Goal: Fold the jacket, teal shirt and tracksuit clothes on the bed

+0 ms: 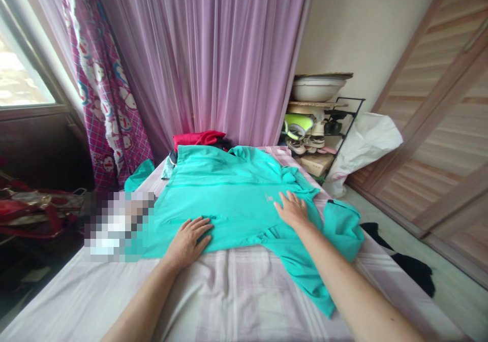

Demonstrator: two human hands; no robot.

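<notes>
A turquoise zip jacket [217, 199] lies spread sideways across the bed, its front zip running from left to right. Its near sleeve [305, 276] stretches toward me at the right, and a bunched turquoise part [343, 225] lies at the bed's right edge. My left hand [190, 239] rests flat on the jacket's near side, by a pocket, fingers spread. On the chest near a small logo, my right hand [293, 210] lies palm down with its fingers apart. Neither hand grips the cloth.
Folded red clothing [200, 138] sits at the bed's far end. Purple curtains [213, 52] hang behind. A rack [339, 121] with shoes and a basin stands at the back right, beside a white bag [369, 144]. A blurred-out patch covers the bed's left edge.
</notes>
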